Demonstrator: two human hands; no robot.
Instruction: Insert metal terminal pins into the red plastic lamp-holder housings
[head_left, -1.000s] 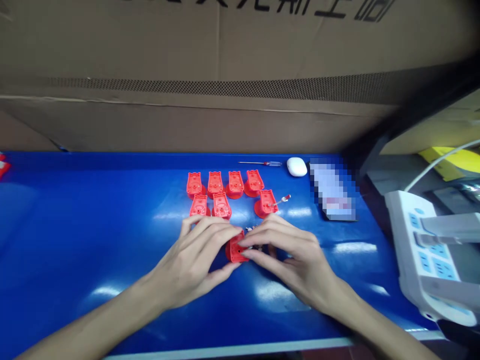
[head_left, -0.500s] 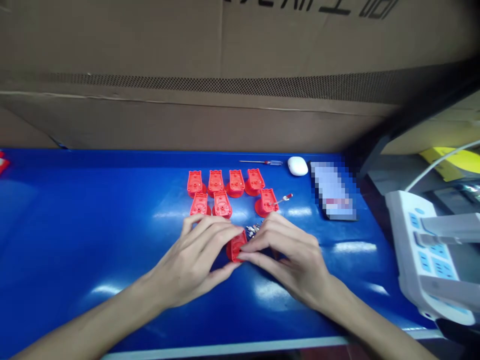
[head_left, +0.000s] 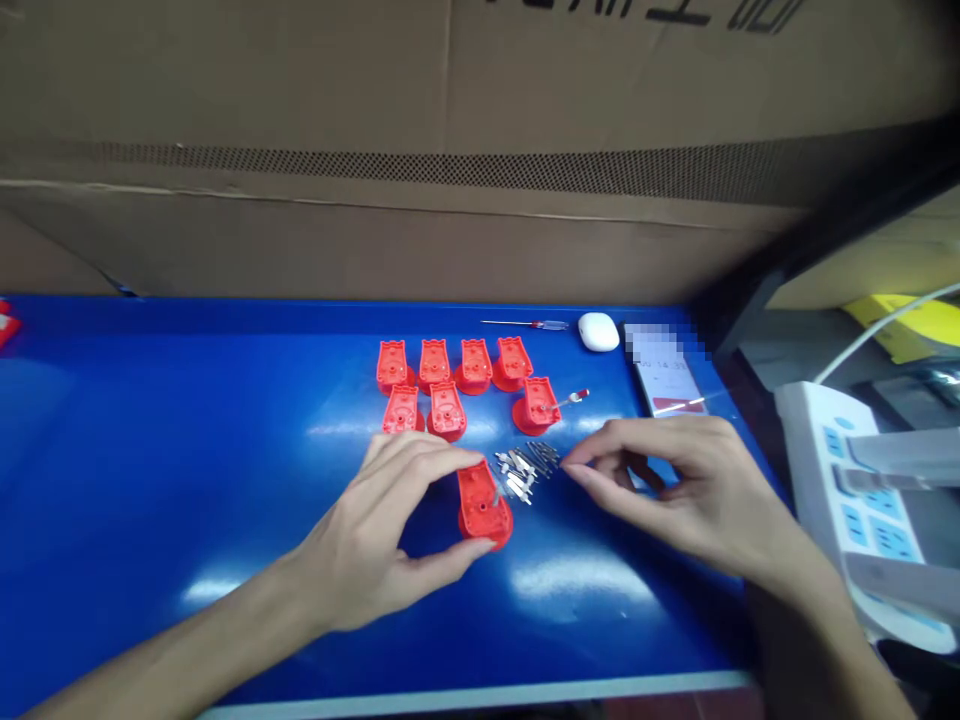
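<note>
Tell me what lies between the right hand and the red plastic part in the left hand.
In the head view, a loose heap of small silver metal pieces lies between the right hand and the red plastic part in the left hand.

The moulded plastic parts (head_left: 481, 508) are bright red against the deep blue workbench (head_left: 187, 420), with silver metal pins (head_left: 521, 472) among them. Behind the workbench, a brown cardboard carton (head_left: 300, 245) has a black dotted band and black lettering; to its right, the power strip (head_left: 847, 480) is white with blue panels.
</note>
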